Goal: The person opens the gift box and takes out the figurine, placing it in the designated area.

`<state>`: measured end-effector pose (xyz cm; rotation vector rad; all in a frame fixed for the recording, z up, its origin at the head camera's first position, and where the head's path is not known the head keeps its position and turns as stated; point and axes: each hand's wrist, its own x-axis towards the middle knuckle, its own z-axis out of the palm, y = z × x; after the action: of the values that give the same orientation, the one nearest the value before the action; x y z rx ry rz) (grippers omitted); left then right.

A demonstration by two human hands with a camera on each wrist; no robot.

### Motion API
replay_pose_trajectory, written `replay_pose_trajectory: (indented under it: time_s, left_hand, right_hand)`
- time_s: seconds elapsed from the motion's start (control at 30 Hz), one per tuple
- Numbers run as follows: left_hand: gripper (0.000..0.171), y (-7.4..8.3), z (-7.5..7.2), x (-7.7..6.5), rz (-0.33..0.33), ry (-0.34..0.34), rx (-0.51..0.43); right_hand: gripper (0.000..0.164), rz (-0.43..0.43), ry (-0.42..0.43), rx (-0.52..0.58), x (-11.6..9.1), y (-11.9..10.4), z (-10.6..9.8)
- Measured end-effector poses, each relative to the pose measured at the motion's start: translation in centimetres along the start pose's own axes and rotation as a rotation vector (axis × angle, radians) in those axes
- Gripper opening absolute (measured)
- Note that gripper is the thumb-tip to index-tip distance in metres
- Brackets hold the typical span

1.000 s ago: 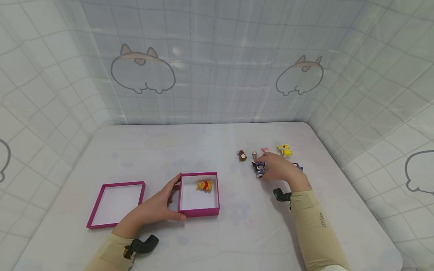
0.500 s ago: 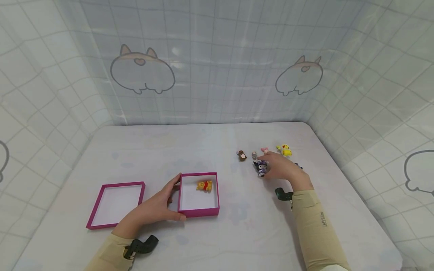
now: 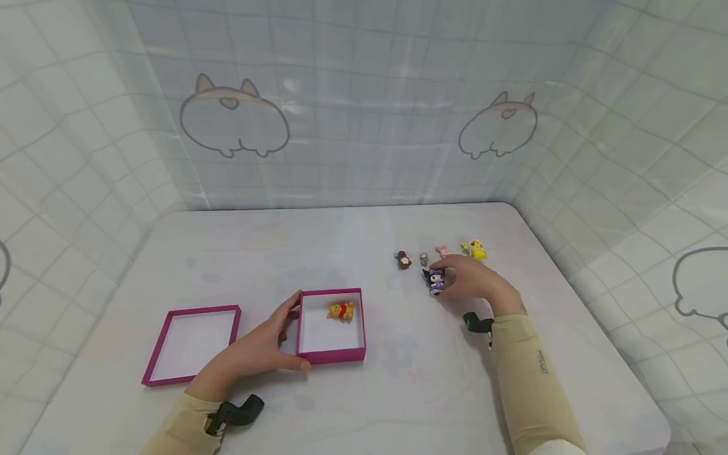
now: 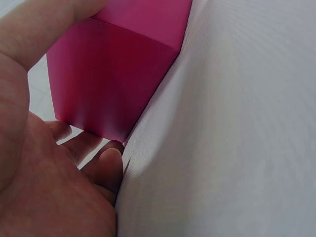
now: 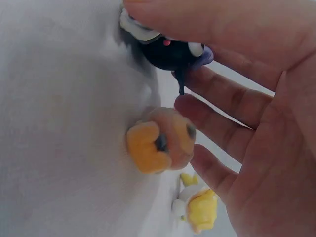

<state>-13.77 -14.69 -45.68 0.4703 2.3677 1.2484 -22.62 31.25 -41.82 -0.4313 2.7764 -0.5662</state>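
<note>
My left hand (image 3: 256,351) grips the left side of an open magenta box (image 3: 331,356), thumb at its front corner and fingers behind the far left one. The left wrist view shows the magenta wall (image 4: 108,74) between thumb and fingers. Inside the white interior lies a small yellow bear figurine (image 3: 341,311) with a red shirt. At the table's right, my right hand (image 3: 478,281) pinches a black-and-purple figurine (image 3: 436,281), its thumb on the near side. Under the palm in the right wrist view sits an orange-and-peach figurine (image 5: 160,140), hidden in the head view.
A shallow magenta-rimmed lid (image 3: 196,344) lies left of the box. Beyond the right hand stand a brown figurine (image 3: 402,260), a tiny grey one (image 3: 423,259), a pink one (image 3: 442,251) and a yellow one (image 3: 475,249). Tiled-pattern curtains enclose the white table (image 3: 284,246).
My right hand has shifted slightly to the right and now covers the bluish figurine seen beside it earlier. The black-and-purple figurine moved only a little. The left hand and box stay put.
</note>
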Motion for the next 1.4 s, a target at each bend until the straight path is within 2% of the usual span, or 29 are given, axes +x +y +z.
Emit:
replay_pose_trajectory:
  time_s: [0.37, 0.83, 0.93, 1.17, 1.4]
  left_hand:
    - [0.13, -0.3, -0.2, -0.1, 0.012, 0.009, 0.003]
    - [0.13, -0.2, -0.2, -0.1, 0.005, 0.003, 0.007]
    - [0.13, -0.1, -0.2, -0.1, 0.005, 0.0, 0.006]
    - [0.13, 0.0, -0.2, -0.1, -0.001, -0.002, 0.009]
    - [0.129, -0.1, -0.3, 0.0, -0.004, -0.007, 0.006]
  right_hand:
    - [0.071, -0.007, 0.007, 0.095, 0.5, 0.7, -0.3]
    - [0.081, -0.004, -0.015, 0.109, 0.0, 0.9, -0.7]
    - [0.082, -0.01, 0.004, 0.132, -0.4, 1.0, -0.9]
    - [0.072, -0.076, 0.094, 0.353, -0.9, 0.8, -1.8]
    - [0.065, -0.197, 0.09, 0.607, -0.4, -0.8, -1.3]
